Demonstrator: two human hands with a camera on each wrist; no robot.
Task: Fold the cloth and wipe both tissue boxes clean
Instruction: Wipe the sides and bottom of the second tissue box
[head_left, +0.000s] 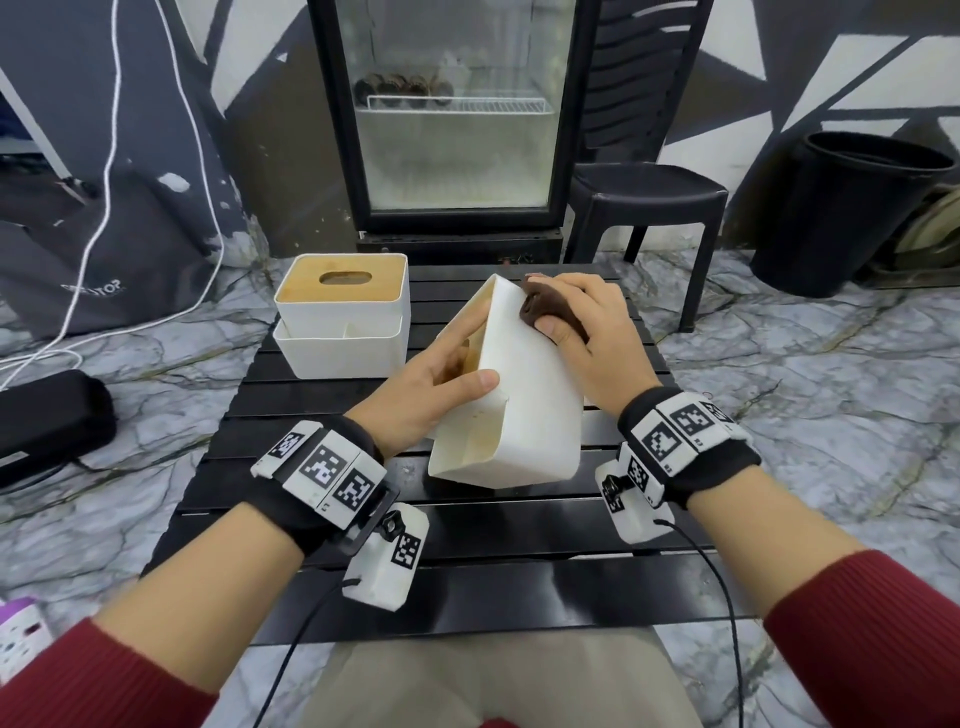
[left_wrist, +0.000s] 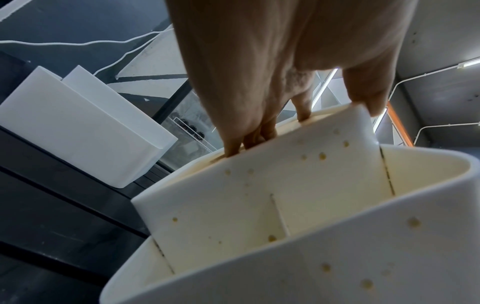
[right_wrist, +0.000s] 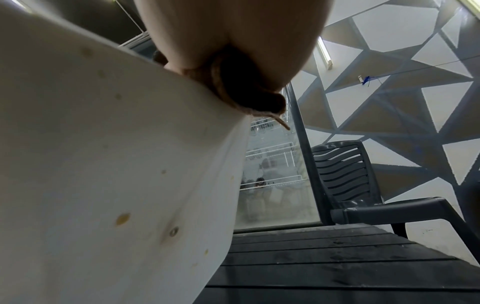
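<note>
A white tissue box (head_left: 530, 410) lies tilted on its side on the black slatted table (head_left: 467, 545). My left hand (head_left: 460, 371) grips its near upper edge, thumb on the white wall and fingers on the lid side. My right hand (head_left: 584, 314) presses a folded brown cloth (head_left: 543, 309) against the box's upturned wall near its far end. The left wrist view shows this box (left_wrist: 298, 205) dotted with yellowish spots under my left hand (left_wrist: 259, 61). In the right wrist view the cloth (right_wrist: 246, 92) sits pinched between my right hand (right_wrist: 233, 30) and the spotted box (right_wrist: 103, 164). A second white box (head_left: 343, 317) with a bamboo lid stands upright at the table's back left.
A glass-door fridge (head_left: 457, 130) stands behind the table, with a black plastic chair (head_left: 649, 192) and a black bin (head_left: 852, 208) to its right. On the marble floor at left lie a black case (head_left: 47, 421) and a white cable (head_left: 104, 208).
</note>
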